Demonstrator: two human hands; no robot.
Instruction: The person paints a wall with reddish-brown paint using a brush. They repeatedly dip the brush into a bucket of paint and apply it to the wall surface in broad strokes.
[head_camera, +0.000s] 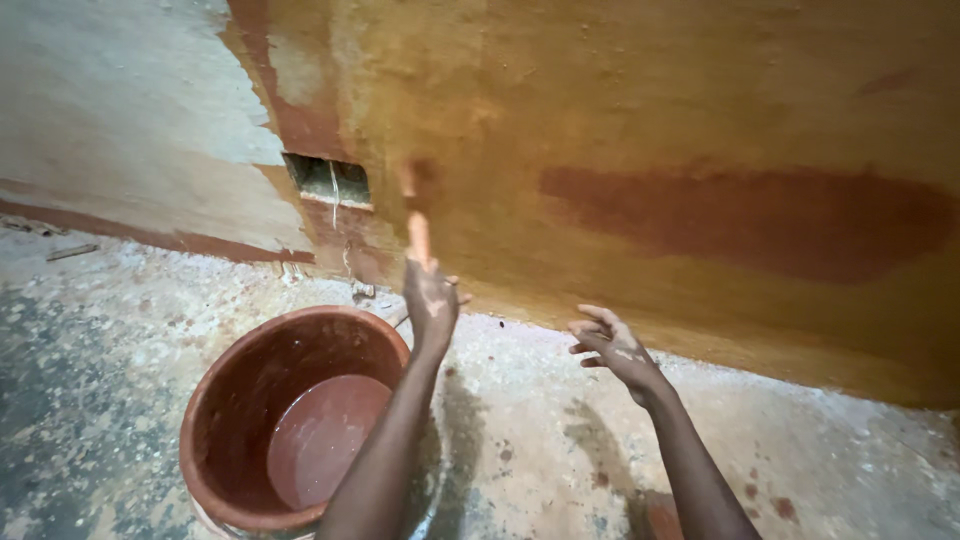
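With the bucket (290, 420) of reddish wash low on the left, the left hand (430, 300), clamped on a blurred brush (418, 215) against the wall (640, 110), should stroke evenly while the right hand (615, 345) hangs open, empty.

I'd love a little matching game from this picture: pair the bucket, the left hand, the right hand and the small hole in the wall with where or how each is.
Things:
1. bucket
2. left hand
3. right hand
4. wall hole

States:
A. holds nothing, fingers loosely curled
B. on the floor, reddish liquid inside
C. rectangular, left of the brush
D. raised, gripping a blurred brush

Pairs: 1-B, 2-D, 3-A, 4-C
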